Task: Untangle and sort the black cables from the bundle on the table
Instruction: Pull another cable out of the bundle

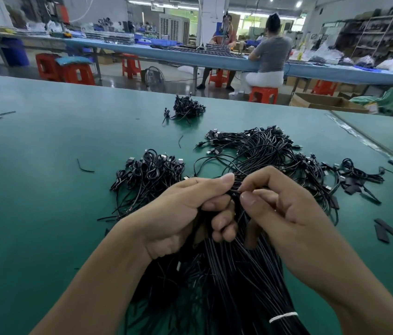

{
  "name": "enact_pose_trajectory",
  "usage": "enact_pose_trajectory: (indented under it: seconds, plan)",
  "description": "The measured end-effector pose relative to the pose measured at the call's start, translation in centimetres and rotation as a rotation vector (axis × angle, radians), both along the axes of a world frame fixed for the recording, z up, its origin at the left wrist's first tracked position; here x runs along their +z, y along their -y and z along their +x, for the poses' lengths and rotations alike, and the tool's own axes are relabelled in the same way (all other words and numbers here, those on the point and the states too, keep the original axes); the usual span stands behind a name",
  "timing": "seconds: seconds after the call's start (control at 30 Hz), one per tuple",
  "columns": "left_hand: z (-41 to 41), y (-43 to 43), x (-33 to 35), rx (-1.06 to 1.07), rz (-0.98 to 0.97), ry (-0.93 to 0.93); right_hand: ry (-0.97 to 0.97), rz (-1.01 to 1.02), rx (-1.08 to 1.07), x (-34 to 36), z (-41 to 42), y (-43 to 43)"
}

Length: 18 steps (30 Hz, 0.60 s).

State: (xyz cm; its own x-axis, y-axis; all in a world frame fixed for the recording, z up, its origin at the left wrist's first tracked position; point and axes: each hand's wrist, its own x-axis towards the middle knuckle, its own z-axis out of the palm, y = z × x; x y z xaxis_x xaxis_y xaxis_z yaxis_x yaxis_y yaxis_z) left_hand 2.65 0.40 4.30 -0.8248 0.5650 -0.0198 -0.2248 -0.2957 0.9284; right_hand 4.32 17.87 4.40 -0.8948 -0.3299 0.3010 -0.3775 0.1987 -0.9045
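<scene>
While the left hand [181, 213] clutches the thin black cable bundle [234, 274], seemingly limp and snag-prone, the right hand [284, 209] pinches one strand [234, 192] at its twelve-o'clock tip.

Bare green table [33, 189] lies open on the left. Ahead stand a coiled cable pile [147, 175] and a loose cable tangle [263, 148]; flat black strips [386, 229] litter the right.

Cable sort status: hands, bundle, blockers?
Left hand grips bundle of thin black cables; right hand pinches strands at its top. White band ties some cables low down. Nothing in the way.
</scene>
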Motion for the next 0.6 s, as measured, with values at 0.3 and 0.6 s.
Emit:
enact_pose_trajectory:
  seconds: [0.3,0.6]
  plan:
    - [-0.1,0.1,-0.5,0.027,-0.049,-0.021,-0.101,0.075,-0.004,-0.3,-0.2,0.0]
    - [-0.5,-0.3,-1.0,0.134,-0.254,-0.127,-0.249,0.360,-0.219,-0.3,0.3,0.7]
